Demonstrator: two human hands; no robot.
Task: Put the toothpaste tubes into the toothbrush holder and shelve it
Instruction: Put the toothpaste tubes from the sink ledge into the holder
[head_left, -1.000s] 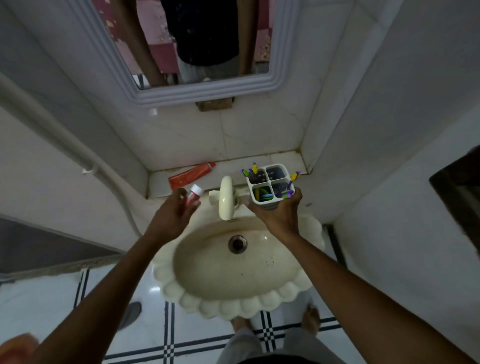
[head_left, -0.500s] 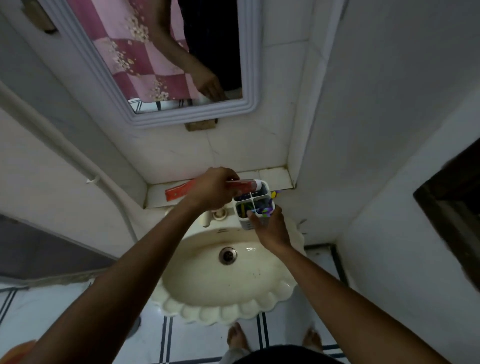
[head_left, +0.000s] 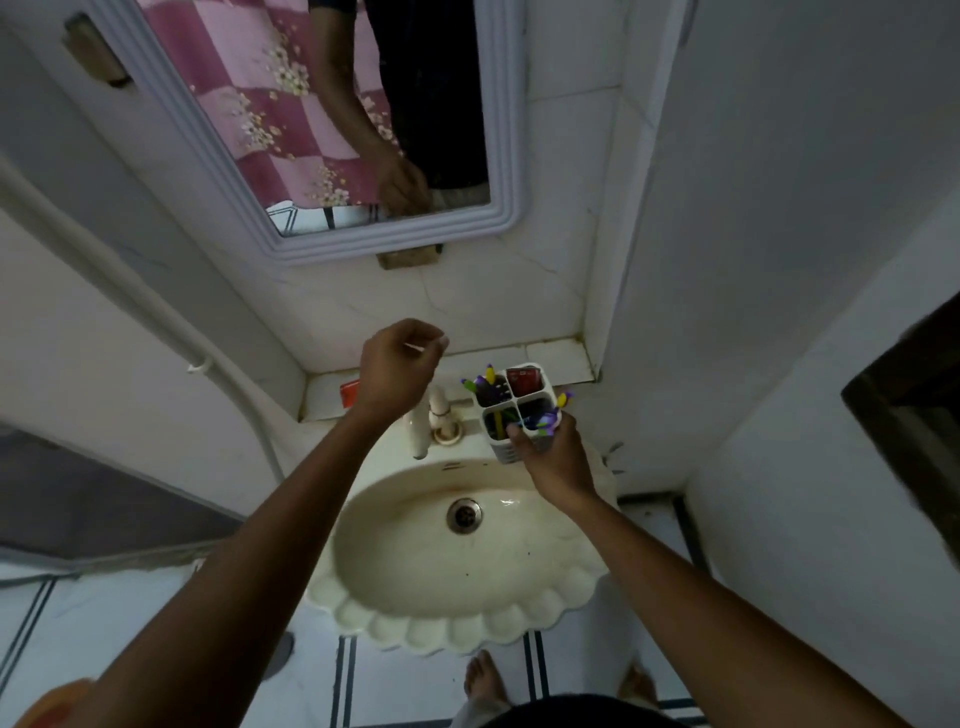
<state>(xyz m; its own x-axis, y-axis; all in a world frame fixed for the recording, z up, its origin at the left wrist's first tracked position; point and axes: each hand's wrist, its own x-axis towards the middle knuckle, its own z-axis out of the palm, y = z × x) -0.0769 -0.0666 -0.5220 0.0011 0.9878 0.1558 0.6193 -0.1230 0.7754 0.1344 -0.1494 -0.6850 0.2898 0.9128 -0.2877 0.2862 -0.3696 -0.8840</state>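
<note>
Two hands are showing: the left hand (head_left: 397, 364) and the right hand (head_left: 553, 457). One white toothbrush holder (head_left: 514, 410) is showing four compartments. Two red toothpaste tubes are appearing: one tube (head_left: 523, 379) standing in the holder's far right compartment, one tube (head_left: 349, 392) lying on the ledge (head_left: 550, 358). One sink (head_left: 457, 571), one tap (head_left: 422, 426), one drain (head_left: 464, 514) and one mirror (head_left: 322, 130) are showing.

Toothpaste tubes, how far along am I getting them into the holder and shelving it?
Done: one red tube stands in the far-right compartment of the toothbrush holder.
In hand: your right hand holds the holder over the sink rim; your left hand is above the ledge, apparently not holding a tube.
Left: a second red tube lies on the ledge, partly hidden. It goes in next; then shelve the holder.
</note>
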